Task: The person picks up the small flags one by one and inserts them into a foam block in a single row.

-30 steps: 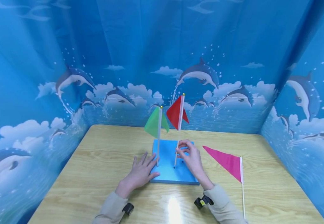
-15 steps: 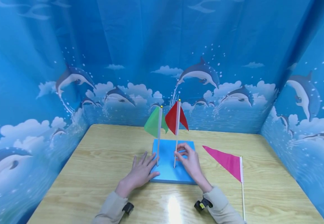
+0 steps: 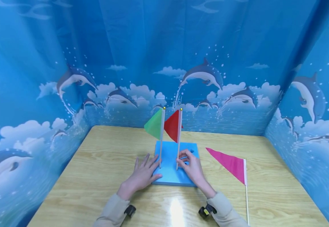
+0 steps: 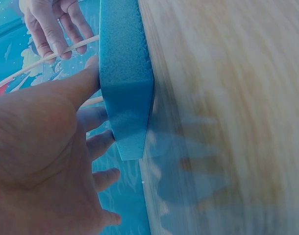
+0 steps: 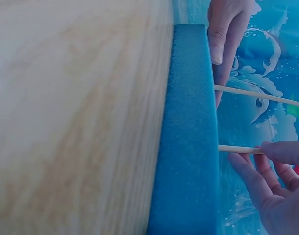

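While the wooden table [image 3: 96,176] carries everything, we see the blue foam block [image 3: 170,176] lying flat at its middle, pinned by our left hand [image 3: 141,176], whose spread, straight fingers press its left edge so it cannot slide. Our right hand [image 3: 191,167] pinches the stick of the red flag [image 3: 172,126] low down, seemingly seated upright in the foam, though the hole is hidden. Just beside it stands the green flag [image 3: 154,126]; the pink flag [image 3: 230,164] lies well apart on the table.
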### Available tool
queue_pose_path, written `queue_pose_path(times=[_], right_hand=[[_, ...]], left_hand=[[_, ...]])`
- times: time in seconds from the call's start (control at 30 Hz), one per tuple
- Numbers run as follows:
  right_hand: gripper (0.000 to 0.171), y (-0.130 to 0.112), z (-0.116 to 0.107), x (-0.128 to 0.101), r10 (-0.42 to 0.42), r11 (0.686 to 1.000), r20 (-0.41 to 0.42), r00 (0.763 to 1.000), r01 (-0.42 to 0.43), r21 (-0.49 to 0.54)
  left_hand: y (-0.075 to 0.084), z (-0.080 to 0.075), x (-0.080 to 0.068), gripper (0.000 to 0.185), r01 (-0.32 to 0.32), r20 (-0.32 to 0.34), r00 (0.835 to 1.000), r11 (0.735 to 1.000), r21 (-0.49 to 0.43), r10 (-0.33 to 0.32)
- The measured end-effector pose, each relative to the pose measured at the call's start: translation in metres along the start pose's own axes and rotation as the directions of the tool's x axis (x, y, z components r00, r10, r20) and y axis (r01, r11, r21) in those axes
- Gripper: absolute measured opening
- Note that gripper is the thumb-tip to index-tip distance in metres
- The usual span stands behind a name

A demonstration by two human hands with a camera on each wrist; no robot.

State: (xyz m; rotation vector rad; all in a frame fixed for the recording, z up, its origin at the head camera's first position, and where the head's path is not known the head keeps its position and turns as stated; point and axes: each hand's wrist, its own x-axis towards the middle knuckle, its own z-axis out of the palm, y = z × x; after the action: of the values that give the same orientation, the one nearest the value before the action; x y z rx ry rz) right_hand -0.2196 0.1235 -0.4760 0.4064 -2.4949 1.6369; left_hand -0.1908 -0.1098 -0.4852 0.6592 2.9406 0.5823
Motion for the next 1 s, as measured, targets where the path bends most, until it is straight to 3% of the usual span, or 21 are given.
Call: queue_pose_path(times=[0.7,1.0], right_hand=[[0.021,-0.002,-0.004,0.000,0.022,0.998,-0.010,1.000,-0.023,-0.065],[0.029,-0.004,-0.034,-0.012,0.015,1.000,-0.051,0.999,-0.016,-0.023]], left_hand=[[0.003,-0.002,0.000,0.065,0.016,0.008,1.000,1.000,0.000,-0.016],[0.001,-0.003,0.000,0.066,0.004,0.004,1.000,1.000,-0.014,-0.004]])
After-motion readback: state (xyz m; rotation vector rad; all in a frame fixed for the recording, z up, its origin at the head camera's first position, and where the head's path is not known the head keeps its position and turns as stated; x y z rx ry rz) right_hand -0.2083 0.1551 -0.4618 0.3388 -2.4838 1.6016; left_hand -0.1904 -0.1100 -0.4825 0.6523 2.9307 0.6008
